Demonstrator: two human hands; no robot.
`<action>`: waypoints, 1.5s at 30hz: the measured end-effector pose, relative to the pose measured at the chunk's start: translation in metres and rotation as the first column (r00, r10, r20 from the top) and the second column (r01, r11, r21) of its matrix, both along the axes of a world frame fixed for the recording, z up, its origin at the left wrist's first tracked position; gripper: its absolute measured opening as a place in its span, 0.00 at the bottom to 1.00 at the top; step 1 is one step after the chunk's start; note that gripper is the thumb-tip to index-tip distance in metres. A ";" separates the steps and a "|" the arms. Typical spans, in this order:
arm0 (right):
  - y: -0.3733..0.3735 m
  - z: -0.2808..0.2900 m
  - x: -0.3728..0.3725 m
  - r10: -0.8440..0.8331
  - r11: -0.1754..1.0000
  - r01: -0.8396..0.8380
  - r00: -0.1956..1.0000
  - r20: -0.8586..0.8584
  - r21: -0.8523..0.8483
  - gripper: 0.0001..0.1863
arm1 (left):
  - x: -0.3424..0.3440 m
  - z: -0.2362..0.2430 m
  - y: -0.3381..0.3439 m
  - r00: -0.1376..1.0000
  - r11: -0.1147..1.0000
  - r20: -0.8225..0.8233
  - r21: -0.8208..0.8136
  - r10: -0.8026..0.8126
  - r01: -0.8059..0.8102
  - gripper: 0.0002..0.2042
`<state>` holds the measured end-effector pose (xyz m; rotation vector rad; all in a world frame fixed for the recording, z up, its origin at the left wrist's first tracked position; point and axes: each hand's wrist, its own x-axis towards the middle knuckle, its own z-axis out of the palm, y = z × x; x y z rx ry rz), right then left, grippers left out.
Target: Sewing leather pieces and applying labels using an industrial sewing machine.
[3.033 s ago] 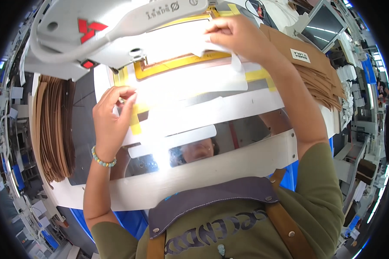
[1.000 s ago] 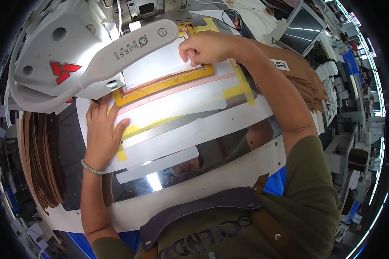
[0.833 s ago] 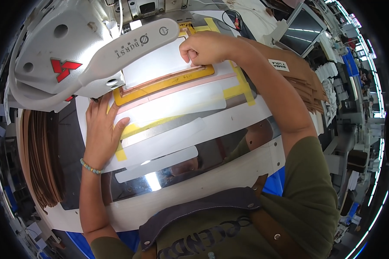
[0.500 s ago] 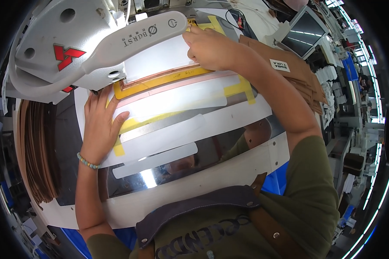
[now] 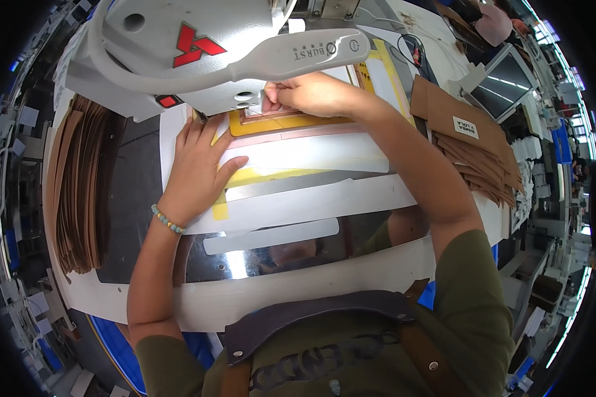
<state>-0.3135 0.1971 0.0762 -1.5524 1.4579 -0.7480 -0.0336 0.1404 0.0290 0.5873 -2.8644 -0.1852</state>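
Observation:
My left hand lies flat with its fingers stretched out and thumb apart, at the left end of a yellow-edged template frame. Its fingertips reach beneath the grey-white sewing machine head. My right hand is closed, its fingers curled together above the frame's opening beside the machine head. Whatever those fingers hold, if anything, is too small or hidden to make out. A pinkish strip runs along the frame's near side. White sheets with yellow tape lie under and in front of the frame.
A grey lamp arm hangs across the machine head, above my right hand. Brown panels stand stacked at the left; more brown pieces are piled at the right, near a tilted screen. A shiny metal plate covers the near table.
My right hand has moved left and nearer along the frame, close to the machine head. The left hand stays at the frame's left end. The whole view has shifted.

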 end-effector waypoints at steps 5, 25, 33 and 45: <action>0.002 0.001 0.012 -0.010 0.999 0.015 0.990 -0.144 0.034 0.08 | -0.002 0.003 0.003 0.999 1.000 -0.024 0.023 0.021 -0.021 0.28; 0.107 0.000 -0.011 -0.242 0.954 0.226 0.968 -0.062 -0.198 0.09 | 0.249 0.069 -0.195 0.757 0.692 -0.194 -0.312 0.624 -0.650 0.11; 0.164 0.024 0.000 -0.361 0.928 0.348 0.928 -0.091 -0.137 0.09 | 0.285 0.130 -0.265 0.398 0.494 -0.409 0.160 0.821 -0.855 0.17; 0.143 0.050 0.070 0.085 0.965 -0.179 0.903 -0.421 -0.190 0.08 | 0.142 0.077 -0.085 0.965 0.809 -0.246 -0.546 0.095 -0.219 0.06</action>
